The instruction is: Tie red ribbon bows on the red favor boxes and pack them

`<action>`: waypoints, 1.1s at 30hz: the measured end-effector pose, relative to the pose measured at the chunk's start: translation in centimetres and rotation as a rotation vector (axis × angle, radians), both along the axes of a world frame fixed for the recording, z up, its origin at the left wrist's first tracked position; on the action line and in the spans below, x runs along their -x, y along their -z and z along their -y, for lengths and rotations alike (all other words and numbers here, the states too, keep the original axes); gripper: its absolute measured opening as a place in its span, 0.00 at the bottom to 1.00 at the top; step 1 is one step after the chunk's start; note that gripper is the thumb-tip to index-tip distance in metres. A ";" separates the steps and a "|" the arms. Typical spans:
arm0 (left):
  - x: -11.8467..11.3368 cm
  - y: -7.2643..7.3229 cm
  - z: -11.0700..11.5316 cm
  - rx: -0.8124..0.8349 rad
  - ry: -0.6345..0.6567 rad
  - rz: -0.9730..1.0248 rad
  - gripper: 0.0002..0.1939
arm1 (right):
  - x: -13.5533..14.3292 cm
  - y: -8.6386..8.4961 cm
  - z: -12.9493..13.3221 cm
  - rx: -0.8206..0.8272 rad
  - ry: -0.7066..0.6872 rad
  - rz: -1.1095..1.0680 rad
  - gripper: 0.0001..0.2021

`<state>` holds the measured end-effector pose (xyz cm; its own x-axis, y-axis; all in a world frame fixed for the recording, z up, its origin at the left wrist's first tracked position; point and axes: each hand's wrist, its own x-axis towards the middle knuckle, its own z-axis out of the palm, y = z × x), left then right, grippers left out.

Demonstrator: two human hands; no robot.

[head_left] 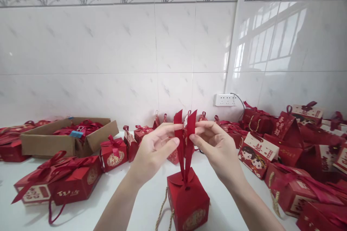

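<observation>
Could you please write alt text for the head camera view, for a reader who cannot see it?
A person's left hand and right hand each pinch one end of a red ribbon rising from a red box. Other boxes, mostly red, and an open carton at left lie on a white table before a tiled wall.

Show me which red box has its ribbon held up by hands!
The red box at the bottom middle: the left hand and right hand hold its ribbon up. No hand holds the other boxes.
</observation>
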<state>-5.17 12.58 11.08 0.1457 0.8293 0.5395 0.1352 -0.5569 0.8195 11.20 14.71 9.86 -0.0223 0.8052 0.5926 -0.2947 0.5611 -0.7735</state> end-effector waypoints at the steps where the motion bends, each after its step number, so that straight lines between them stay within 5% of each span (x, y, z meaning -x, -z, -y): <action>1: 0.1 0.0 0.0 -0.003 -0.018 0.005 0.15 | -0.3 -0.1 0.0 -0.019 0.001 -0.002 0.11; 7: 2.0 0.2 -2.2 0.036 -0.352 -0.123 0.19 | -4.8 -0.9 0.9 -0.064 -0.149 0.279 0.06; 11: 2.8 1.2 -3.5 0.009 -0.695 -0.646 0.13 | -7.7 -2.2 2.6 0.012 -0.583 0.777 0.02; 13: 2.7 1.6 -3.5 0.058 -0.741 -0.883 0.11 | -8.2 -2.5 2.9 0.065 -0.705 0.914 0.02; 16: 2.1 2.0 -3.0 0.122 -0.515 -0.984 0.10 | -7.4 -2.1 2.3 0.142 -0.608 1.035 0.09; 19: 1.5 2.5 -2.8 0.294 -0.115 -0.981 0.12 | -5.6 -0.6 1.0 0.101 -0.339 1.279 0.14; 21: 1.2 2.9 -3.0 0.414 0.033 -1.012 0.12 | -4.2 0.7 0.2 0.076 -0.203 1.441 0.16; 26: 1.4 3.4 -3.2 0.474 0.071 -1.087 0.14 | -2.2 2.6 -0.5 0.130 -0.182 1.673 0.18; 33: 1.8 3.5 -2.2 0.366 0.078 -1.146 0.09 | -1.9 2.5 -0.8 0.136 -0.340 1.634 0.14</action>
